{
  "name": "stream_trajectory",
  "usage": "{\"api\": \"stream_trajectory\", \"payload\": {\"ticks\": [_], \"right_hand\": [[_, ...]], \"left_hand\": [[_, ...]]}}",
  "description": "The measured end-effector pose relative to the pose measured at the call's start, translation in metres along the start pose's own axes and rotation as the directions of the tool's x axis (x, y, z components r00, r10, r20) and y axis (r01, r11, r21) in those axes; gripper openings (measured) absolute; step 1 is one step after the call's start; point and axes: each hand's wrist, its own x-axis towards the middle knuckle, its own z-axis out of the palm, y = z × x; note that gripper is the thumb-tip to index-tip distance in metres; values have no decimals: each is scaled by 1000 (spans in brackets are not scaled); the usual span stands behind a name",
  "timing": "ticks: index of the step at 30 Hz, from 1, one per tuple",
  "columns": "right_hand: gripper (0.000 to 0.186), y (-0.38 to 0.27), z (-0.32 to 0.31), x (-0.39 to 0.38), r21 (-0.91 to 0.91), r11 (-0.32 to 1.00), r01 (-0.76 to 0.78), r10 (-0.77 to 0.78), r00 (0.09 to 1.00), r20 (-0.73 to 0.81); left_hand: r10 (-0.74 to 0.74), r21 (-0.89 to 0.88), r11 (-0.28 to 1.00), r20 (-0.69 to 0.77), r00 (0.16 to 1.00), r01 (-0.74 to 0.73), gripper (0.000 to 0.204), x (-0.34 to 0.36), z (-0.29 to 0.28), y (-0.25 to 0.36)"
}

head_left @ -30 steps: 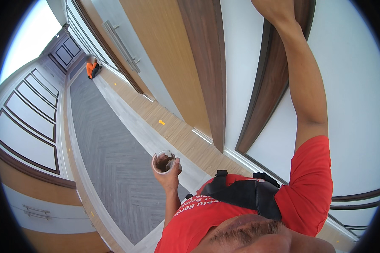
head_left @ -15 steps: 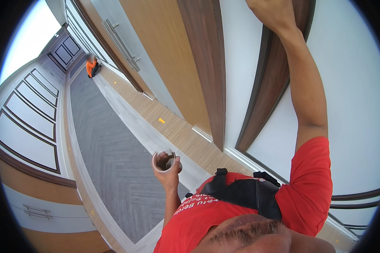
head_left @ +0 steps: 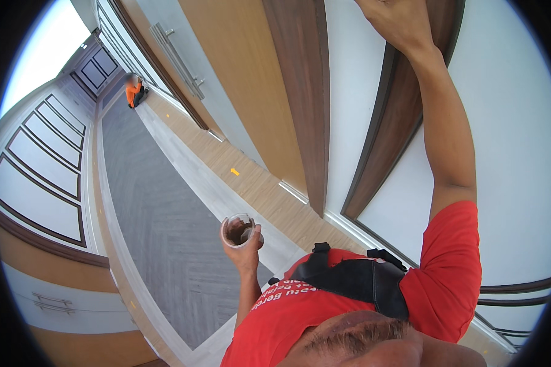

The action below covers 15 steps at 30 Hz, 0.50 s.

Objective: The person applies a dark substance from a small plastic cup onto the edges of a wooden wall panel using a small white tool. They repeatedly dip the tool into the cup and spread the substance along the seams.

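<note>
The left hand [head_left: 246,248] has its grip closed around a clear glass cup [head_left: 237,230] of dark liquid held upright at chest height, while the right hand [head_left: 393,21], its grip unreadable, reaches overhead toward the dark wooden trim [head_left: 404,104]; stretching further could tilt and spill the cup.

Bright even daylight, sharp centre, strong fisheye bending, black corners

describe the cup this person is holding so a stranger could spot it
Start at the long grey carpet running down the corridor. Near its lower right edge, the left hand holds up a small clear cup. It is the only see-through thing, with something dark inside.
</note>
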Motion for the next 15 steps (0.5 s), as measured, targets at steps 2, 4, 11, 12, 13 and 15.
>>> {"api": "stream_trajectory", "payload": {"ticks": [2,4,11,12,13,15], "right_hand": [[19,-8,-3,3,-1,999,-36,36,999,-28],[19,-5,-2,0,7,999,-43,44,999,-27],[20,-2,-2,-8,-1,1000,-17,17,999,32],[20,0,-1,-7,18,999,-33,33,999,1],[20,0,-1,-6,6,1000,-29,29,999,-15],[20,-2,-1,-4,-15,1000,-22,21,999,-50]], "left_hand": [[-5,0,1000,1,1000,5,85,0,-1,-1],[-18,-1,1000,4,1000,18,84,-1,-1,2],[-11,-7,1000,1,1000,11,84,-2,1,3],[-16,-9,1000,1,1000,16,84,-2,1,5],[-21,-11,1000,2,1000,21,84,-3,1,6],[-21,-1,1000,-1,1000,21,84,-1,-1,2]]}}
